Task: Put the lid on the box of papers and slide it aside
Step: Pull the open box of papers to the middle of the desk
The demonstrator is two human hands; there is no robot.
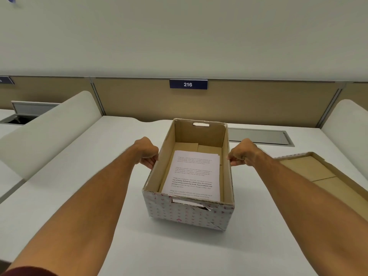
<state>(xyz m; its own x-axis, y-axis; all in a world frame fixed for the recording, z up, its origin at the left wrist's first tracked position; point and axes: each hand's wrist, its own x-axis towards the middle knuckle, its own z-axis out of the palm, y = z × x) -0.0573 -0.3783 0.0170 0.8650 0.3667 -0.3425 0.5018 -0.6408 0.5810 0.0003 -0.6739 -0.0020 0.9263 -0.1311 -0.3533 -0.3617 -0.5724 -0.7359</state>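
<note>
An open cardboard box [187,214] with a pink heart pattern on white stands on the white desk in front of me. A stack of printed papers [193,174] lies flat inside it. My left hand [146,153] grips the top of the box's left wall, fingers curled. My right hand [244,153] grips the top of its right wall in the same way. The lid [318,172] lies upside down on the desk to the right, brown inside facing up, partly behind my right forearm.
The white desk [99,176] has rounded white side dividers left [49,128] and right [350,124]. A tan back panel carries a blue sign "216" [188,84]. A grey cable hatch [260,136] sits behind the box.
</note>
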